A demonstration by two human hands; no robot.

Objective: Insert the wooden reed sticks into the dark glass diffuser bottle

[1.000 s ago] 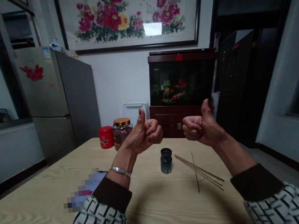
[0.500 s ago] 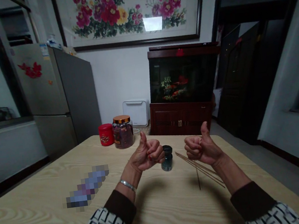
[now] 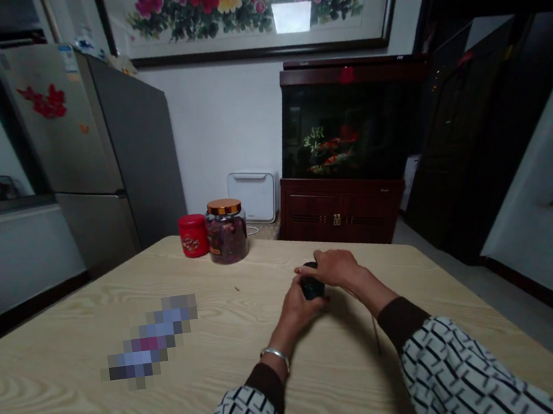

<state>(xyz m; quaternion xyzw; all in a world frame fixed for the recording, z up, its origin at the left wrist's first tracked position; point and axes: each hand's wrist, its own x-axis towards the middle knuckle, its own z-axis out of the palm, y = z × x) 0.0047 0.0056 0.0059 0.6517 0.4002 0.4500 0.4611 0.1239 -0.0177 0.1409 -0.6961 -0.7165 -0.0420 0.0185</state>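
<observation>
Thumbs-up gone, left hand point(image 3: 297, 312) and right hand point(image 3: 332, 267) around dark jar point(image 3: 311, 288)

Wearing a long-sleeved top point(image 3: 458, 373) here, white with a chunky black broken-grid print; sleeves finish in plain dark brown cuffs point(image 3: 268, 386), looks like soft knit; thin shiny silver bangle point(image 3: 275, 358) on the left wrist; left hand point(image 3: 297, 312) and right hand point(image 3: 334, 267) both bare.
</observation>
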